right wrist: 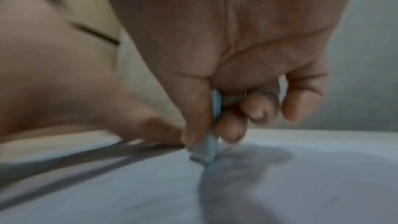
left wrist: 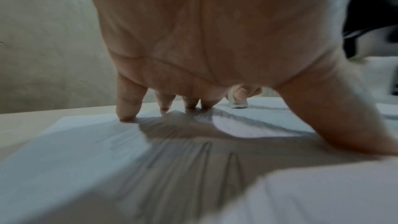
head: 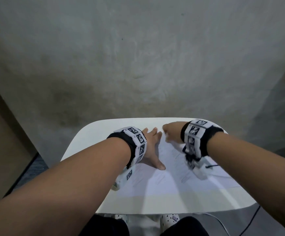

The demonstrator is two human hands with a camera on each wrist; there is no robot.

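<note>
I see white rounded table (head: pixel 87 133) against grey concrete wall (head: pixel 138 57). Brown panel (head: pixel 2 133) at left. Dotted white slippers (head: pixel 169 218) below table's near edge; black cable (head: pixel 250 223) beside them, right.

Forearms are bare. Behind the left hand (head: pixel 151 149) and right hand (head: pixel 172 133) sit black wristbands (head: pixel 122 142) — each carries white tiles (head: pixel 140 138) printed with black square codes. Dark trousers (head: pixel 107 226), white dotted shoes (head: pixel 169 218).
</note>
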